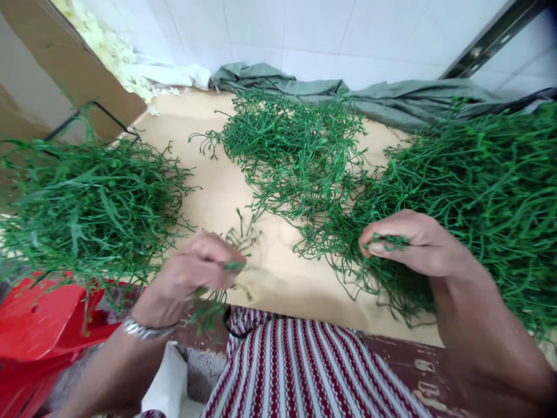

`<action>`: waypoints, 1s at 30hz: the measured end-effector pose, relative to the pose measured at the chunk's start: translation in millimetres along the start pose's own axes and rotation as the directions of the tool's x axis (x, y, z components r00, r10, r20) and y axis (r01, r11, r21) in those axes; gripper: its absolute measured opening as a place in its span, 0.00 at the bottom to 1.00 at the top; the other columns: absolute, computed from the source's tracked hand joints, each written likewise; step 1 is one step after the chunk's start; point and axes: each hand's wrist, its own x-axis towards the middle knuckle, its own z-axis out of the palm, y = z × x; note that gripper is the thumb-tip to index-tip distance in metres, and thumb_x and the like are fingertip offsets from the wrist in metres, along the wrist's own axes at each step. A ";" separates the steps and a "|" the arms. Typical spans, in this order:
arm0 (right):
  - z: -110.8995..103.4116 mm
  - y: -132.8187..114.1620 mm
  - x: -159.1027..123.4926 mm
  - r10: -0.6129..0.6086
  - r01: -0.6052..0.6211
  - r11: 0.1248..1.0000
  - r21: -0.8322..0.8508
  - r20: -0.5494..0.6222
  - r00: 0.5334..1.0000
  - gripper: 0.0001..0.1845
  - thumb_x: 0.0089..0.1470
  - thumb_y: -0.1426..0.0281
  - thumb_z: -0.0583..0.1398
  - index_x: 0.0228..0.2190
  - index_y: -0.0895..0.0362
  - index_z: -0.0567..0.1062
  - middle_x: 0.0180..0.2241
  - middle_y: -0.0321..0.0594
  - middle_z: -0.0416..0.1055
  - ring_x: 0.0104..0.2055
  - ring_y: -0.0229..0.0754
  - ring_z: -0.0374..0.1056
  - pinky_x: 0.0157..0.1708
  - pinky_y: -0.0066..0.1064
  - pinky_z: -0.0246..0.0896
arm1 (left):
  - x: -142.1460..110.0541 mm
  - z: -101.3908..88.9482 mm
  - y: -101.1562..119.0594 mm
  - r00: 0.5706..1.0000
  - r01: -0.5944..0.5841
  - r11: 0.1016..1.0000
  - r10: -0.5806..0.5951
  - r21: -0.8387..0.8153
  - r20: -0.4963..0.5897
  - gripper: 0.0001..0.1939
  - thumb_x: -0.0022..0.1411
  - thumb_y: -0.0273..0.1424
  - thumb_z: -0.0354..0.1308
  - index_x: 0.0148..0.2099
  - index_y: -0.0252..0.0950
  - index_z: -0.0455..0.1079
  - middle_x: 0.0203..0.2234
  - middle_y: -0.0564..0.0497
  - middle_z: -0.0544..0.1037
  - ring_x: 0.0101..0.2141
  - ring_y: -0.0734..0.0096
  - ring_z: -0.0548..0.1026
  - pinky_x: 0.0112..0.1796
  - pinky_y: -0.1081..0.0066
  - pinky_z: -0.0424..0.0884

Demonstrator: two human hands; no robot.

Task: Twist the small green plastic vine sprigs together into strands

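Note:
My left hand is closed around a small bunch of green plastic stems that stick out past its fingers; the hand is blurred by motion. My right hand pinches a green sprig at the near edge of a big heap of green stems on the right. A second heap of the same stems lies in the middle of the beige tabletop. A third heap spreads at the left, over a red stool.
A red plastic stool stands at the lower left. A cardboard box leans at the back left beside pale flower pieces. Grey-green cloth lies along the white tiled wall. Striped fabric covers my lap.

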 end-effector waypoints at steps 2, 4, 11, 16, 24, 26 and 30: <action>3.6 -2.3 2.1 0.002 -0.003 0.999 -0.051 -0.010 1.000 0.10 0.52 0.73 0.53 0.23 0.56 0.71 0.17 0.33 0.65 0.19 0.32 0.58 0.21 0.24 0.52 | 7.6 -1.2 -3.0 0.981 0.012 0.998 -0.024 0.065 0.192 0.20 0.42 0.32 0.65 0.11 0.34 0.59 0.09 0.57 0.53 0.14 0.82 0.50 0.18 0.74 0.46; 11.3 -4.8 5.8 -0.001 -0.003 0.999 -0.053 -0.080 0.997 0.11 0.50 0.77 0.53 0.28 0.56 0.74 0.23 0.36 0.71 0.24 0.34 0.65 0.25 0.25 0.57 | 16.7 0.2 -8.0 0.982 -0.053 0.997 0.043 0.050 0.184 0.15 0.45 0.36 0.64 0.16 0.33 0.66 0.12 0.55 0.60 0.17 0.80 0.55 0.19 0.74 0.50; 27.0 -3.4 12.8 0.121 -0.123 0.992 0.008 -0.243 0.962 0.27 0.44 0.83 0.51 0.46 0.54 0.71 0.43 0.37 0.73 0.43 0.39 0.69 0.43 0.29 0.63 | 30.2 9.3 -21.8 0.992 -0.116 0.988 0.120 -0.105 0.033 0.11 0.47 0.36 0.63 0.27 0.30 0.74 0.17 0.52 0.68 0.19 0.81 0.60 0.20 0.77 0.54; 46.8 -3.3 29.3 0.242 -0.217 0.969 0.116 -0.306 0.921 0.14 0.49 0.69 0.59 0.41 0.55 0.73 0.39 0.38 0.75 0.39 0.40 0.71 0.40 0.30 0.64 | 30.1 20.3 -25.7 0.990 -0.137 0.973 0.127 -0.186 -0.064 0.08 0.47 0.31 0.63 0.27 0.31 0.73 0.15 0.55 0.67 0.17 0.84 0.59 0.18 0.80 0.53; 72.4 -1.7 39.6 0.268 -0.160 0.949 0.272 -0.428 0.863 0.06 0.51 0.69 0.58 0.26 0.58 0.71 0.22 0.33 0.69 0.25 0.34 0.63 0.25 0.24 0.58 | 28.5 31.4 -33.5 0.962 -0.219 0.961 0.183 -0.170 -0.202 0.08 0.46 0.30 0.64 0.29 0.32 0.71 0.16 0.56 0.67 0.16 0.82 0.60 0.16 0.79 0.57; 71.2 -1.1 37.8 0.268 -0.168 0.948 0.268 -0.397 0.878 0.05 0.51 0.70 0.57 0.27 0.58 0.70 0.23 0.33 0.68 0.26 0.34 0.62 0.26 0.24 0.56 | 28.5 30.2 -33.8 0.967 -0.200 0.968 0.171 -0.153 -0.188 0.08 0.47 0.31 0.63 0.28 0.32 0.70 0.13 0.57 0.64 0.15 0.83 0.57 0.15 0.80 0.53; 64.7 -1.0 34.8 0.218 -0.195 0.974 0.116 -0.243 0.945 0.05 0.49 0.76 0.55 0.23 0.58 0.65 0.20 0.30 0.59 0.23 0.31 0.53 0.23 0.23 0.47 | 27.6 25.4 -30.7 0.978 -0.200 0.979 0.196 -0.044 -0.075 0.13 0.50 0.34 0.61 0.22 0.32 0.64 0.13 0.58 0.60 0.15 0.85 0.53 0.16 0.79 0.47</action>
